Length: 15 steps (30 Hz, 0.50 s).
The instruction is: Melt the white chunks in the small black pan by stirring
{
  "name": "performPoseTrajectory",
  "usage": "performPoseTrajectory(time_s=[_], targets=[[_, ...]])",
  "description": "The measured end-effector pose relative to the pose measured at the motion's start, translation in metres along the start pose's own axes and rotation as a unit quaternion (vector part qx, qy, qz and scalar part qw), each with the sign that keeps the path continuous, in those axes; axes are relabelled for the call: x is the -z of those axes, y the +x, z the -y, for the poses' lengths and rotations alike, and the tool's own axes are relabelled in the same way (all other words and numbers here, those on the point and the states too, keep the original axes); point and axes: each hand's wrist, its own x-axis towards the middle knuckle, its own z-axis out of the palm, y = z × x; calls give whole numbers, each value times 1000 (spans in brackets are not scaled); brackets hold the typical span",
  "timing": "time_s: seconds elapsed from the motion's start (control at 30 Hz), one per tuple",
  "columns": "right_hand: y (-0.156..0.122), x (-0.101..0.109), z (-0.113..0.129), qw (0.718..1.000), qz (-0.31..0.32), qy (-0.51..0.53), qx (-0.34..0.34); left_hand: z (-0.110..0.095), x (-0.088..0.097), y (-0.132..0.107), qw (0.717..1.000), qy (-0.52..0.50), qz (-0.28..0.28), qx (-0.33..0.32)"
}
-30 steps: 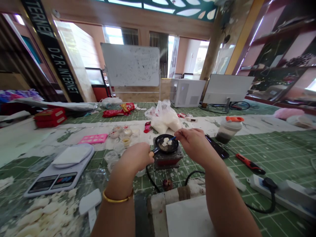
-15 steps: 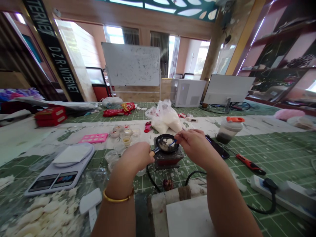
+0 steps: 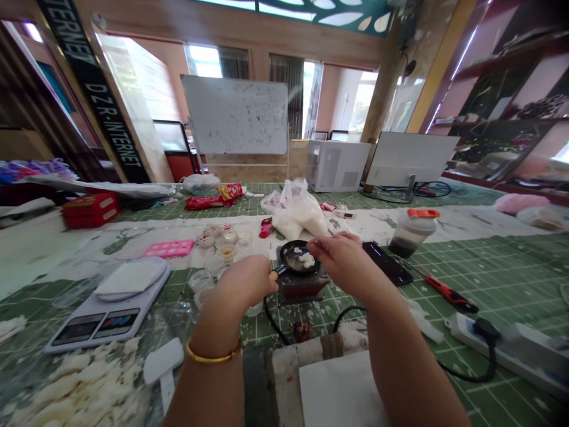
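Observation:
A small black pan (image 3: 294,256) with white lumps (image 3: 306,260) in it sits on a little red burner (image 3: 303,286) in the middle of the green cutting-mat table. My left hand (image 3: 246,283) is closed round the pan's handle at its near left. My right hand (image 3: 340,256) is pinched on a thin blue stirrer (image 3: 305,252) whose tip is down among the lumps in the pan.
A white kitchen scale (image 3: 111,302) and white chunks (image 3: 84,385) lie near left. Small cups (image 3: 224,243), a pink mould (image 3: 169,248) and a plastic bag (image 3: 296,210) stand behind the pan. Right: a phone (image 3: 384,262), lidded jar (image 3: 411,232), red cutter (image 3: 448,295), power strip (image 3: 502,344).
My right hand has shifted slightly left over the pan, moving the stirrer, and the white lumps have shifted toward the pan's right. The left hand still holds the handle.

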Motion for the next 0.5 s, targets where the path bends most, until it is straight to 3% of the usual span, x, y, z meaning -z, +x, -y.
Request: performPoseTrajectory(time_s=[0.1,0.3,0.5], targets=[[-1,2,-3,1000,-3,-12,-27,0,0,0,1000,0,3,1],[-2,0,1,1000,-4,15,25,-1,0,-1,1000,1,-1,-1],[2,0,-1,1000,-8,-11,-23,-2,0,-1,1000,1,5,-4]])
